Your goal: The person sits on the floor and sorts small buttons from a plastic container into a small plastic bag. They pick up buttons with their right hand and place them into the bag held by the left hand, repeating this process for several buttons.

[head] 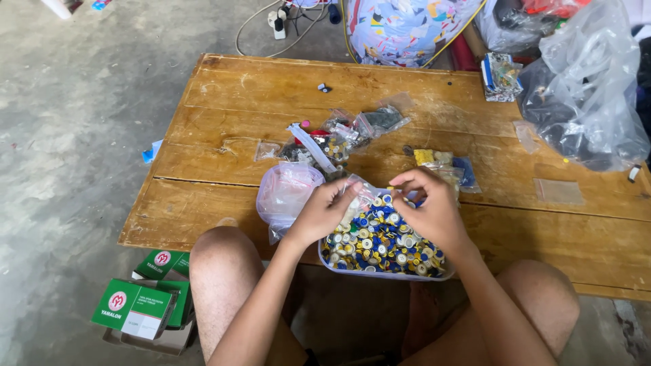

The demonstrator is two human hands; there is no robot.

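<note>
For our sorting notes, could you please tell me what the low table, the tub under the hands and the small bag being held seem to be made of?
Low table: wood, worn and scratched, with visible grain and plank seams. Tub: probably clear plastic, since the coloured pieces show through its wall. Small bag: thin clear plastic film, crinkled and glossy.

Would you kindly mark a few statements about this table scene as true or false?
1. Both hands, left and right, are over a tub of small caps. True.
2. The caps are mostly red. False: they are mainly blue, yellow and white.
3. The tub sits at the table's near edge. True.
4. Green boxes are stacked on the table. False: they are on the floor beside the person's left knee.
5. The hands hold a small clear bag between them. True.
</note>
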